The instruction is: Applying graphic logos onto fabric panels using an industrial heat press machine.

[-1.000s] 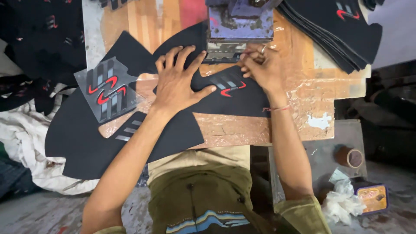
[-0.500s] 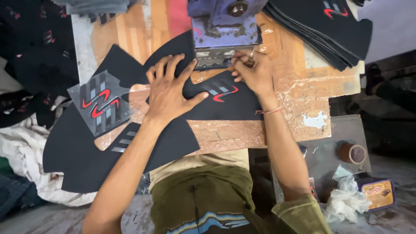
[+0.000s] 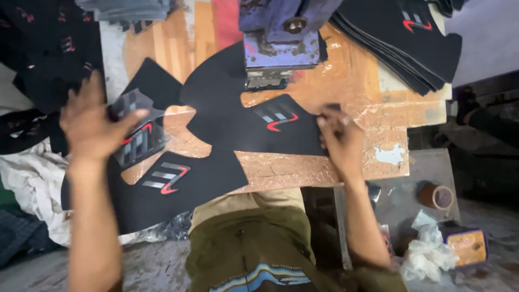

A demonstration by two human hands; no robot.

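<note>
On the bench, the right hand pinches the edge of a black cut piece lying under the press. The left hand, fingers spread, lifts a small printed patch.

Black curved fabric cut piece, centre frame: grey stripes plus red zigzag mark. Second black fabric piece, lower left: same grey/red mark. Worn wooden table: orange-brown, pink strip at top. Blue-purple metal press head, rust patches. Black fabric stack, upper right: red/grey mark.
</note>
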